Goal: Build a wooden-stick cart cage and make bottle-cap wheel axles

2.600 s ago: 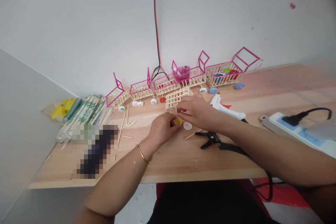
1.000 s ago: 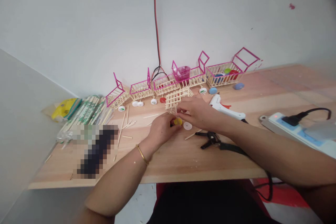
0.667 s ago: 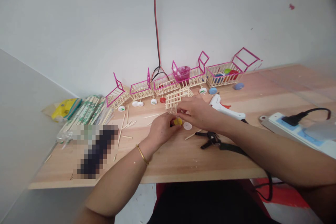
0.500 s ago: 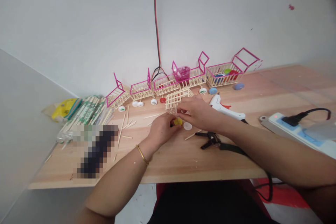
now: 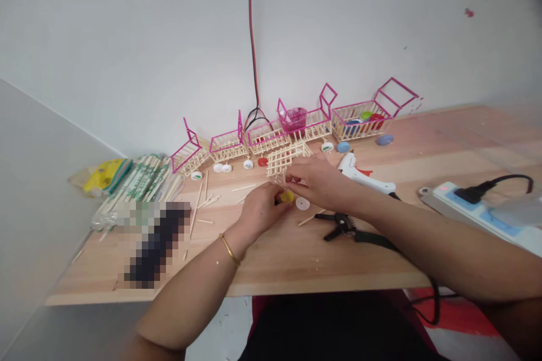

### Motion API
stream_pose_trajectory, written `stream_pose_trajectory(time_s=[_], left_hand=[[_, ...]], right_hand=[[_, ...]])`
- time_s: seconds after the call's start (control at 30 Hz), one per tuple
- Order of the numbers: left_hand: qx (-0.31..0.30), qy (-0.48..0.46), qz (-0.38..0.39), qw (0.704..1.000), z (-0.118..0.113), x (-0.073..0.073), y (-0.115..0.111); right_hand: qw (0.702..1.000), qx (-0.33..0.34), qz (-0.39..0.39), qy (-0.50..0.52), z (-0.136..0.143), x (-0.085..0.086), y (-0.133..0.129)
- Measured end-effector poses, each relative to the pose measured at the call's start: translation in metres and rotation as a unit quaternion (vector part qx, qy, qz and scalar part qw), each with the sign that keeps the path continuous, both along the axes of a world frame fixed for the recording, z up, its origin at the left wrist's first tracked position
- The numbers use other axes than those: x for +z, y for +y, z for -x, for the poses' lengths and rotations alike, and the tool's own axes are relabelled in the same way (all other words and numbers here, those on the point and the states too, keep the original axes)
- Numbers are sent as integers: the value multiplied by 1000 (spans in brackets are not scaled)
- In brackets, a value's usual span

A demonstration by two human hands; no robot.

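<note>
Wooden bench (image 5: 313, 271), pale wall (image 5: 148, 39) behind. Left hand (image 5: 263, 207) pinches a yellow cap (image 5: 288, 197); right hand (image 5: 315, 177) pinches the near side of the stick lattice (image 5: 279, 159), left of the glue gun (image 5: 376, 184). Both poses are unchanged, suggesting steadying.

Both forearms are bare and reach forward, and the two hands are very close to each other. The left forearm (image 5: 190, 293) rises from the lower left, its wrist (image 5: 237, 235) nearly straight; the left hand (image 5: 261, 207) has its fingers bent inward, toward the thumb. The right forearm (image 5: 423, 234) extends from the right side, and the right hand (image 5: 315, 180) has thumb and forefinger nearly together, in a pinch.
</note>
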State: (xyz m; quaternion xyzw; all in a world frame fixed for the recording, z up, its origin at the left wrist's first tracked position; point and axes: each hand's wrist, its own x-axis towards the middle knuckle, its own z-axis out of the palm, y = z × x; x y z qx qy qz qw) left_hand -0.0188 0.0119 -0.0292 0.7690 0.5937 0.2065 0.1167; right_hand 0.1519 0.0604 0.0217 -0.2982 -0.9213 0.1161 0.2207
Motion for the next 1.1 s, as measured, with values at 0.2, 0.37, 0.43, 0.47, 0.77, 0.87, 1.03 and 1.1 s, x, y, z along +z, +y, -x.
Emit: stream_pose_trajectory(time_s=[0.2, 0.37, 0.43, 0.47, 0.77, 0.87, 1.03, 1.1], left_hand=[[4, -3, 5, 1000, 0, 1, 0], [0, -6, 10, 1000, 0, 2, -1], [1, -7, 12, 1000, 0, 2, -1], [1, -8, 13, 1000, 0, 2, -1], [-2, -11, 16, 1000, 0, 3, 0], [0, -12, 14, 1000, 0, 3, 0], [4, -16, 17, 1000, 0, 4, 0], [4, -14, 15, 1000, 0, 5, 0]], right_hand=[[1000, -3, -3, -4, 1, 1, -1], [1000, -4, 0, -7, 0, 1, -1], [1000, -3, 3, -8, 0, 1, -1], [1000, -4, 5, -8, 0, 2, -1], [1000, 0, 6, -6, -1, 2, -1], [1000, 1, 11, -11, 0, 2, -1], [1000, -4, 20, -10, -1, 4, -2], [1000, -8, 26, -14, -2, 6, -2]])
